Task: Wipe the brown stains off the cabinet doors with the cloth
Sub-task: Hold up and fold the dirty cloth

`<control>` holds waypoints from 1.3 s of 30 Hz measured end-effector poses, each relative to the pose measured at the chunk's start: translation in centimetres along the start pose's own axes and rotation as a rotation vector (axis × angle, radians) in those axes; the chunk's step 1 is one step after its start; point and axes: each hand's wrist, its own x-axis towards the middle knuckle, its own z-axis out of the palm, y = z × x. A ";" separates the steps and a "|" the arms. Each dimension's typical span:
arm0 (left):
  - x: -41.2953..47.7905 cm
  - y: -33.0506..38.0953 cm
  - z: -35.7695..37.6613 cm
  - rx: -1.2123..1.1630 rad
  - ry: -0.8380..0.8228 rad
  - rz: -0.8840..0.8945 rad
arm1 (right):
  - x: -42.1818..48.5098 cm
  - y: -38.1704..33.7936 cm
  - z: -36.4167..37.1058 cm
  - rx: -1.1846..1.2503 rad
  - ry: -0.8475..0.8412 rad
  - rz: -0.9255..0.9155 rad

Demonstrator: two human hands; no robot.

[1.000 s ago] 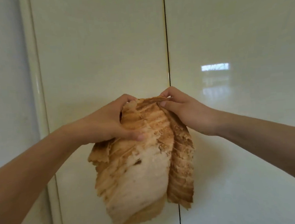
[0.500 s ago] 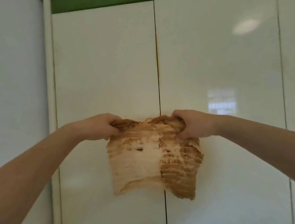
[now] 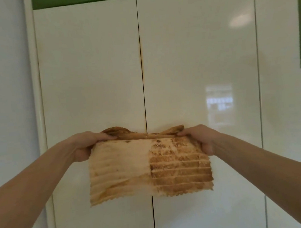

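While both hands, left (image 3: 87,145) and right (image 3: 200,138), pinch the cloth (image 3: 148,168) | stain (image 3: 140,60) above fingertips | I'd fear the soiled half smearing.

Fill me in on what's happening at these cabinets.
A person holds a cloth spread out in front of two white cabinet doors, the left hand and the right hand each gripping a top corner. The cloth's right half is heavily browned, its left half paler. A brown stain runs down the seam between the left door and the right door, not yet wiped.
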 end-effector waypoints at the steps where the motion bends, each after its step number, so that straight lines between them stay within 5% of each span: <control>1: -0.3 0.0 -0.1 -0.006 0.017 0.015 | -0.1 0.1 0.1 0.010 0.033 -0.005; 5: -0.6 -0.2 -1.6 -0.095 0.149 0.127 | -0.6 -0.2 0.2 0.110 0.059 -0.128; 9: -0.4 0.2 -2.4 -0.165 0.060 0.270 | -1.6 -0.9 0.2 0.099 0.045 -0.258; 14: 0.4 0.3 -2.5 0.158 0.101 0.467 | -2.2 -2.3 -0.9 -0.095 0.002 -0.330; 19: 1.3 -0.2 -3.3 0.500 0.253 0.537 | -2.2 -2.7 -0.3 -0.342 0.214 -0.441; 24: 1.1 -0.2 -3.9 0.564 0.369 0.577 | -2.0 -2.3 0.7 -0.494 0.314 -0.559; 39: -0.3 2.0 -8.4 0.529 0.071 0.496 | -2.0 -4.2 0.8 -0.706 0.264 -0.575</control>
